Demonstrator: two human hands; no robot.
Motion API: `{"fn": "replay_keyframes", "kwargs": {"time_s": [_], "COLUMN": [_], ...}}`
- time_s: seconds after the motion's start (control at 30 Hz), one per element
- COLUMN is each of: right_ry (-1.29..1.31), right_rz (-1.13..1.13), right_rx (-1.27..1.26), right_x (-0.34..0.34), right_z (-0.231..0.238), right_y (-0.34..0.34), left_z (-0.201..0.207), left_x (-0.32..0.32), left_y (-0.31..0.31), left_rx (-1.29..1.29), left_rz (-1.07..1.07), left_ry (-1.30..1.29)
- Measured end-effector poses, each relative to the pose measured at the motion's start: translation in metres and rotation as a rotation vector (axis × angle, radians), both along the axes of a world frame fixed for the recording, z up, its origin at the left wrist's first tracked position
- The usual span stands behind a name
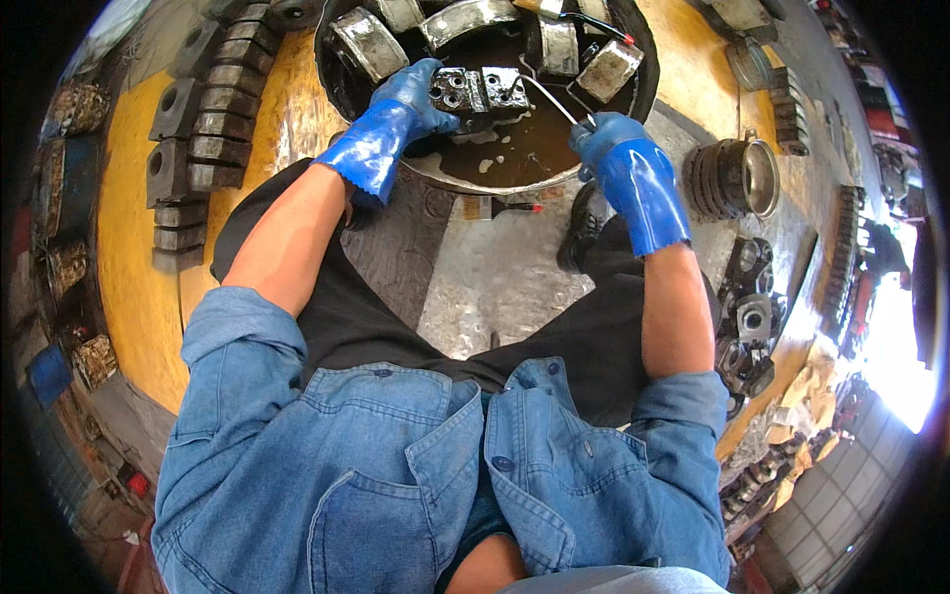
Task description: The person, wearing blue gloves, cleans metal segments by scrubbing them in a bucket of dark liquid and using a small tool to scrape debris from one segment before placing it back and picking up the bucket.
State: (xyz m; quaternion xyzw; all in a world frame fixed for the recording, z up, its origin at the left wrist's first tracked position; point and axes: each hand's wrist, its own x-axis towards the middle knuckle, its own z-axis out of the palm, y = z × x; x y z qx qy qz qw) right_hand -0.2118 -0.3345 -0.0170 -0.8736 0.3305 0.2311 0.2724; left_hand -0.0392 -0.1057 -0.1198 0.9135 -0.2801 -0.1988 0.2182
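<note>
A round tub (435,180) of brown, oily liquid stands in front of me. My left hand (408,104), in a blue rubber glove, is closed on the left end of a dark, wet metal block (507,89) with several round holes, held over the liquid. My right hand (609,139), gloved alike, grips a thin metal rod (550,97) with a bent end. The rod's far tip reaches the right part of the block, near a hole. Its grip end is hidden in my fist.
Several greasy metal pieces (368,45) and a paintbrush (544,6) lie in the tub's far part. Another brush (479,208) is on the floor before it. Metal blocks (220,127) line the left, metal rings (720,178) stand right, and dark machined parts (754,317) lie nearer me.
</note>
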Motion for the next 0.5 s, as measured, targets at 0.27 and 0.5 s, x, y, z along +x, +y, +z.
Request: {"fn": "replay_keyframes", "kwargs": {"time_s": [0.27,0.5], "right_ry": [0.056,0.052], "right_rz": [0.031,-0.120], "right_rx": [0.207,0.126], "right_x": [-0.005,-0.007], "right_z": [-0.022,-0.002], "right_y": [-0.021,-0.035], "left_z": [-0.006,-0.002], "left_x": [0.001,-0.001], "left_y": [-0.002,0.002], "left_rx": [-0.020,-0.001], "left_rz": [-0.003,0.014], "left_ry": [-0.031,-0.024]}}
